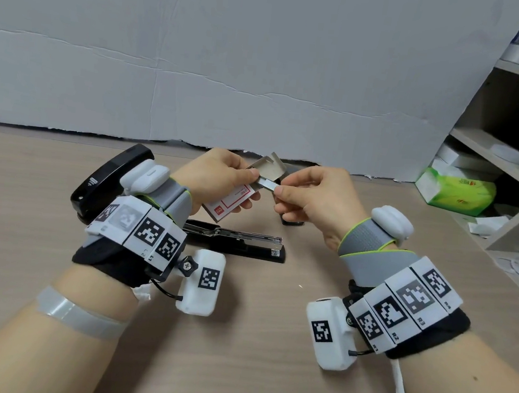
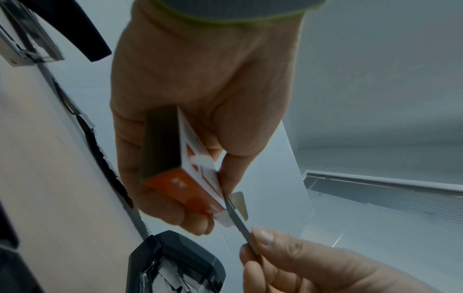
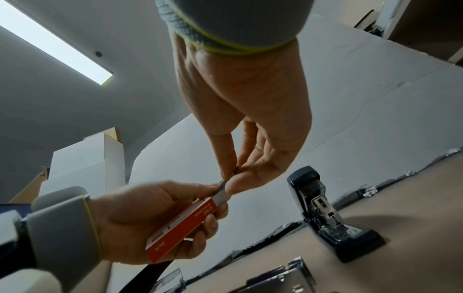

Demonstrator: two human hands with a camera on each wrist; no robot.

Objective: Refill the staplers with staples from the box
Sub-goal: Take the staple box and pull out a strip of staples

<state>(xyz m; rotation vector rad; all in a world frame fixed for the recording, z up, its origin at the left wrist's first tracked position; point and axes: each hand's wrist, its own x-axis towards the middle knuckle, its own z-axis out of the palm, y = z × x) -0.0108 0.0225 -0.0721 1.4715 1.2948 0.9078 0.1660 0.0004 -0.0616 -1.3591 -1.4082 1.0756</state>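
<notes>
Red-and-white cardboard: the staple box (image 1: 231,200) sits in the left hand (image 1: 212,178), fingers wrapped round it, end flap open, held above the table. The right hand (image 1: 309,195) pinches a silvery strip of staples (image 1: 268,184) between thumb and forefinger; the strip is part-way out of the box mouth, its inner end inside the box.

Progress, as judged: early. Below the box lies an opened black stapler (image 1: 240,242), lid swung back to the left, its metal channel exposed; whether it holds staples cannot be told. A second black stapler (image 3: 333,214) stands beyond the box, mostly hidden behind the right hand in the head view, also open. Neither looks closed up, so loading and shutting both appear to remain.

Surface: tan wood-grain table (image 1: 251,355), small bits of litter near its back edge. Behind the box, a creased grey-white backdrop sheet (image 1: 233,65). Right of the box, a shelf unit (image 1: 513,143) with white boxes and a green tissue pack (image 1: 457,194). Overhead, a long ceiling light (image 3: 57,45).
</notes>
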